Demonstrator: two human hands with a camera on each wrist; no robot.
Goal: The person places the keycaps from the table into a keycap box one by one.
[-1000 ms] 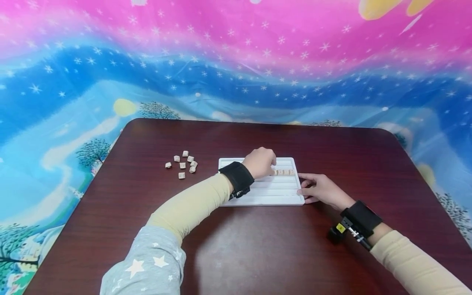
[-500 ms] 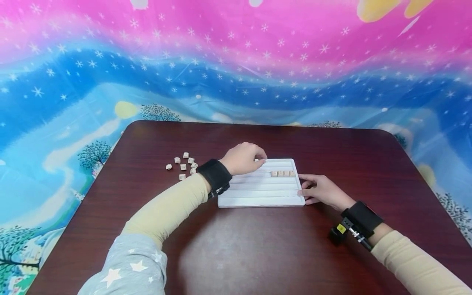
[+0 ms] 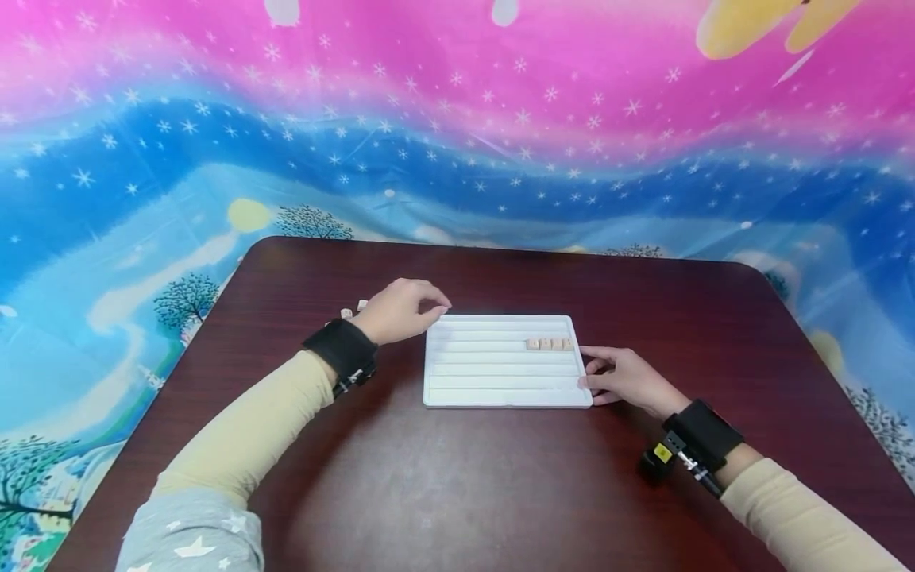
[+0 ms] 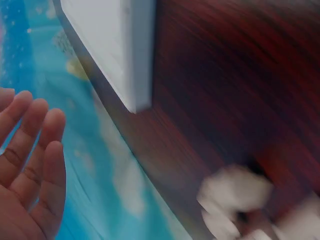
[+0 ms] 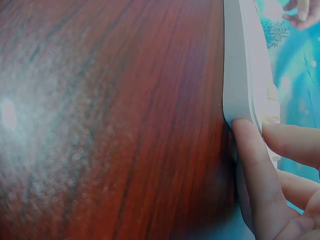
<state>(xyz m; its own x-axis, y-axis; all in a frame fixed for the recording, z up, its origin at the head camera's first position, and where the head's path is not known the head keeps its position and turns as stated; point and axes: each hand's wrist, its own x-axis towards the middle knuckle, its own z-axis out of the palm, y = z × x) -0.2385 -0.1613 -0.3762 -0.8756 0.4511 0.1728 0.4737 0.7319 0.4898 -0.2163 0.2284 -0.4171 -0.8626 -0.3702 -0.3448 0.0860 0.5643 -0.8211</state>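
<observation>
A white ridged tray (image 3: pixel 493 383) lies on the table, with a short row of small beige blocks (image 3: pixel 550 344) bearing dark marks in one groove at its right side. My right hand (image 3: pixel 631 378) grips the tray's right edge; in the right wrist view the thumb (image 5: pixel 257 165) lies along its side near the corner. Just beyond the tray's far left corner is my left hand (image 3: pixel 402 310), fingers relaxed and nothing seen in them. Loose beige blocks (image 3: pixel 346 313) peek out behind this hand, the others hidden by it. Blurred blocks (image 4: pixel 235 192) also show in the left wrist view.
The dark red-brown table (image 3: pixel 457 485) has rounded far corners. Behind it hangs a pink and blue cloth (image 3: pixel 457 119) with snowflakes and trees. Each wrist wears a black strap (image 3: pixel 704 435) with a small device on it.
My left hand has left the row of blocks and moved left across the tray to the loose blocks, now covering most of them. The right hand stays at the tray's edge.
</observation>
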